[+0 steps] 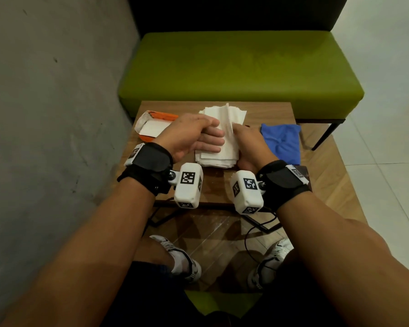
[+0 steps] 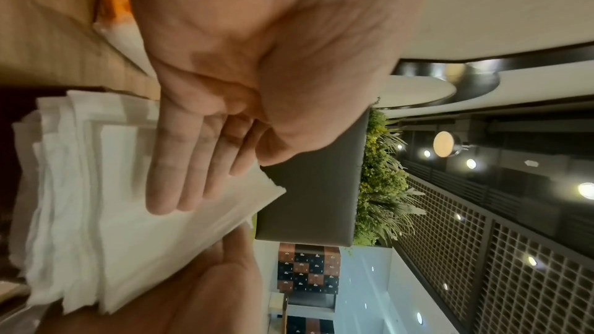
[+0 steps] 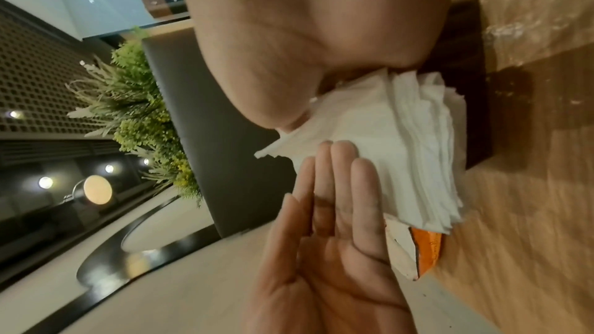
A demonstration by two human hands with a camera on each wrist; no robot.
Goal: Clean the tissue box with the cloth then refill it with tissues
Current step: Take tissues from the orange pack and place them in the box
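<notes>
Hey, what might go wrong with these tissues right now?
1. The tissue stack is uneven; the left hand only lies flat on it, so sheets may slide or scatter.
2. The right hand pinches its edge; thin sheets may tear or crumple.

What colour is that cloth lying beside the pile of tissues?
Blue. The cloth shows best in the head view, lying right of the tissues.

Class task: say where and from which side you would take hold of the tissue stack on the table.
Grip the tissue stack by its two long side edges, coming from left and right: it lies flat, loose and layered. The left hand and right hand already flank it.
</notes>
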